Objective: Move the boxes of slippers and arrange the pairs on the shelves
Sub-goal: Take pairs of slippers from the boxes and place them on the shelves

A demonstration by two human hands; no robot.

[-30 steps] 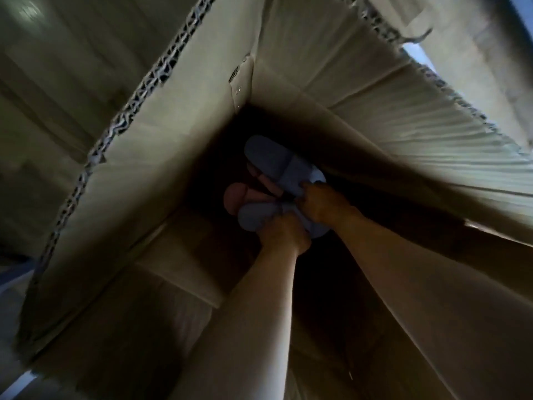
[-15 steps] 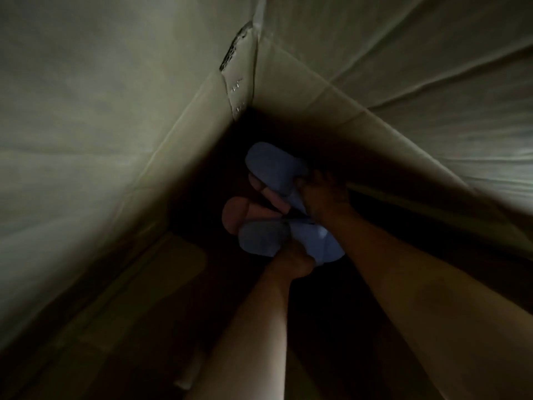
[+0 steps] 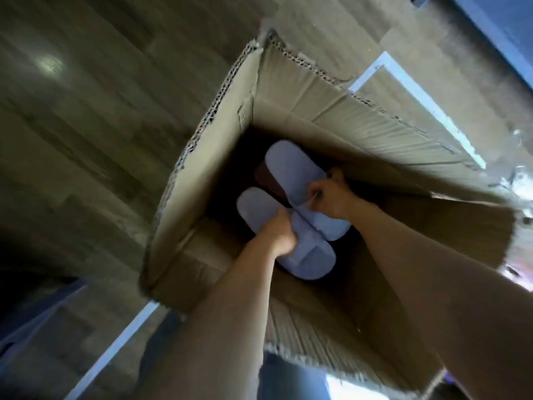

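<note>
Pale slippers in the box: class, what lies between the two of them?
In the head view, a reddish-brown item, likely another slipper, lies between the upper pale slipper and the lower pale slipper.

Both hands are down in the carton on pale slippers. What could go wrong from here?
The left hand grips the near pale slipper and the right hand the far pale slipper, deep in the box; a loose hold could drop either. The flap by the right forearm might snag one coming out. The reddish slipper underneath may get dragged along.
</note>
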